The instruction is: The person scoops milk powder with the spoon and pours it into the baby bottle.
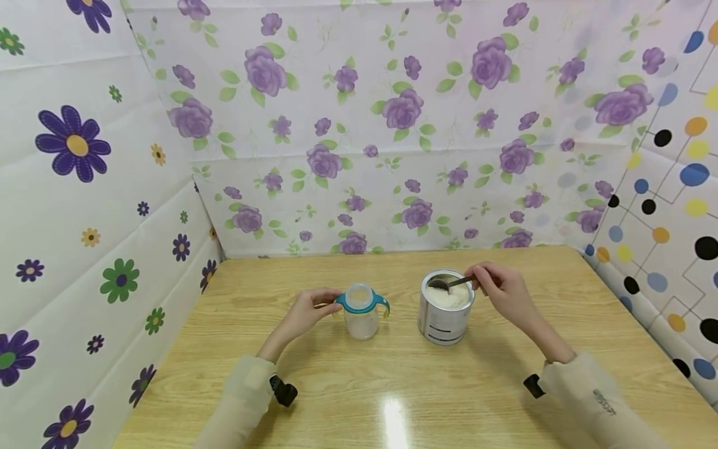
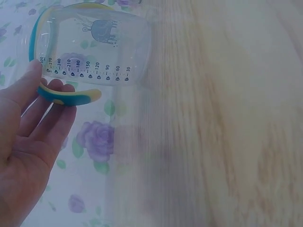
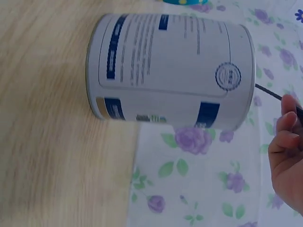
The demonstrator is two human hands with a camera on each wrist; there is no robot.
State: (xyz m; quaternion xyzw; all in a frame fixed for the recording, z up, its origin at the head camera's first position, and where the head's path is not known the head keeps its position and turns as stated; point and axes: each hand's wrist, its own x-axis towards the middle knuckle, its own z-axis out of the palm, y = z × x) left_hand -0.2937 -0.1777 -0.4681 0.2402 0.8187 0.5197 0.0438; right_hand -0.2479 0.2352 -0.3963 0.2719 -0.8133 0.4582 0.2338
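Note:
A clear baby bottle [image 1: 361, 321] with a teal-and-yellow two-handled collar stands upright on the table, its top uncapped. My left hand [image 1: 310, 312] grips its left handle [image 2: 71, 98]; in the left wrist view the thumb lies at the collar and the fingers are behind the handle. To the right stands an open can [image 1: 443, 324] filled with pale milk powder [image 1: 450, 297]. My right hand [image 1: 502, 293] pinches the handle of a dark spoon [image 1: 439, 284], whose bowl is inside the can at the powder. The right wrist view shows only the spoon's handle [image 3: 268, 91], beyond the can's rim.
The wooden table [image 1: 348, 386] meets a flowered cloth wall [image 1: 359, 156] behind the bottle and can. Patterned cloths also hang at the left and right sides. A gap of bare tabletop lies between bottle and can.

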